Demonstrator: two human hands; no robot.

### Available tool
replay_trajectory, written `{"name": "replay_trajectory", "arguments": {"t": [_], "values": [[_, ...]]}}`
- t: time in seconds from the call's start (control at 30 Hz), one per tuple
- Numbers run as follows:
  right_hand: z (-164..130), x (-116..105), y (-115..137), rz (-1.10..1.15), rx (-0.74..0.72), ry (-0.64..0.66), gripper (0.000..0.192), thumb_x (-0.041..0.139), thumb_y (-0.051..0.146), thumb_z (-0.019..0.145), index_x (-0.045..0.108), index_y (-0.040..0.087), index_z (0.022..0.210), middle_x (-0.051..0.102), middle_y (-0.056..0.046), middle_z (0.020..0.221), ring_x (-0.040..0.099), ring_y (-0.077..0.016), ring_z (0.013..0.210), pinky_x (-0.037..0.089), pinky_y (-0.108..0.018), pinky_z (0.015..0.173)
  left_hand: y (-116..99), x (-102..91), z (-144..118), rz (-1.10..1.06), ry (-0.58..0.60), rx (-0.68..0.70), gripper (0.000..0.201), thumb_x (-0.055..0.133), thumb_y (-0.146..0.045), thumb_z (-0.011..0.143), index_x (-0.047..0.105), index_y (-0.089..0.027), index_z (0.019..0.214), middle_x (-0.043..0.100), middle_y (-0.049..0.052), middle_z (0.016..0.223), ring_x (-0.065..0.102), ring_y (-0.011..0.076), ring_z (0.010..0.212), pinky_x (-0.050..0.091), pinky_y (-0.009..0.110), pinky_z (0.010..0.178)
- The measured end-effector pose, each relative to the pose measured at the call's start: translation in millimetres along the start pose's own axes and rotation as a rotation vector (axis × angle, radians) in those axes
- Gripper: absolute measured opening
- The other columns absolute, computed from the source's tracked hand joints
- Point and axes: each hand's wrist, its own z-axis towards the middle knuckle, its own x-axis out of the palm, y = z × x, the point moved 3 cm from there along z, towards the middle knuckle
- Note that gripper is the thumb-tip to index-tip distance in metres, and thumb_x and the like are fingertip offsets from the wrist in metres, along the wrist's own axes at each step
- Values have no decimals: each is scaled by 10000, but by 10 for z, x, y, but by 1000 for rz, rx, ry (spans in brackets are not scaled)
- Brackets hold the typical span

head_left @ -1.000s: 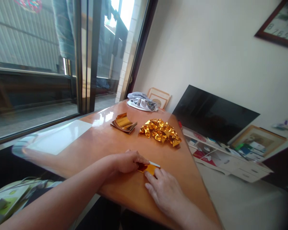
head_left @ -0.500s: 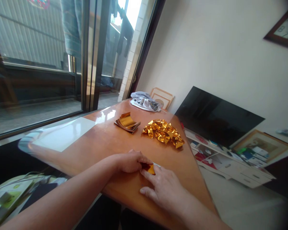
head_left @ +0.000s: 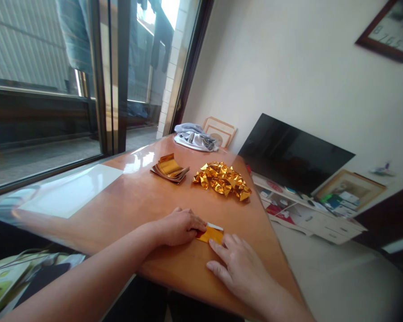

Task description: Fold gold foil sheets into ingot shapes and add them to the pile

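Note:
A small folded piece of gold foil paper with a whitish strip along its far edge lies flat on the wooden table. My left hand holds its left end down, fingers bent together and the thumb tucked close. At the paper's near right corner, my right hand rests with fingers and thumb apart, the index fingertip touching it. Beyond the hands sits a stack of gold foil sheets, curled upward. To its right is a pile of folded, pointed gold foil pieces.
The wooden table carries a white sheet at left and bundled grey-white cloth at its far end. A television and a low white cabinet stand along the wall. Sliding glass doors border the left side.
My right hand has slid back to the right, uncovering more of the gold foil paper. My left hand stays on its left end. The camera view has shifted slightly.

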Motion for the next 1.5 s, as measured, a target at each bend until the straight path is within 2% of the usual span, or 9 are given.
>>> {"name": "replay_trajectory", "arguments": {"t": [0.23,0.4,0.53,0.77,0.9,1.03,1.23,1.4,1.5], "values": [[-153,21,-185,-7,36,-25,309,531,491,995,709,306,1167,658,-54,1049,585,-245,976,435,-388,905,-44,-10,-7,18,-38,11,313,490,-229,932,704,-374,1108,727,-64,1250,599,245,1102,359,393,963],[-61,-80,-255,-3,111,-37,348,481,463,1023,748,268,917,660,-52,926,592,-225,900,428,-365,861,-69,0,-3,33,-68,2,311,499,-190,900,709,-340,1072,750,-39,1159,596,239,1067,376,373,950],[82,-108,-261,39,125,-135,303,433,350,1044,715,248,998,657,-52,957,578,-217,922,427,-339,855,-87,1,13,58,-80,0,321,513,-150,863,708,-336,1038,750,-47,1134,597,233,1044,370,373,932],[163,111,-296,49,152,-121,303,424,310,1042,714,235,995,644,-58,973,559,-221,942,423,-333,847,-97,-40,56,88,-25,5,303,504,-145,870,701,-329,1008,746,-47,1128,606,228,1044,346,375,904],[150,165,-303,61,170,-146,270,458,314,1031,715,235,1003,641,-58,984,557,-224,952,421,-334,843,-105,-141,160,104,60,-2,244,509,-147,859,709,-286,877,751,-33,1062,635,217,983,362,360,878],[170,192,-309,73,194,-177,256,480,302,1024,720,234,969,642,-53,971,558,-218,942,421,-327,826,-113,-240,332,63,146,-14,234,530,-110,772,722,-240,738,740,-9,937,654,189,874,414,320,846],[207,267,-352,95,243,-225,217,523,265,1002,717,245,907,637,-37,931,564,-204,927,412,-312,790,123,-108,519,-174,163,-121,258,480,-53,650,669,-181,770,680,4,876,618,128,669,445,230,620],[267,306,-372,103,271,-242,208,536,267,1000,698,239,874,646,-30,918,568,-202,914,404,-314,776,350,-44,517,-121,4,-66,288,544,-92,647,618,-188,909,652,15,925,597,153,784,440,230,672],[294,307,-367,106,284,-244,174,563,241,984,672,230,849,648,-26,917,569,-205,907,402,-319,775,406,-53,489,-111,-1,-97,290,576,-135,680,611,-202,960,656,11,926,586,159,794,427,234,678]]}}
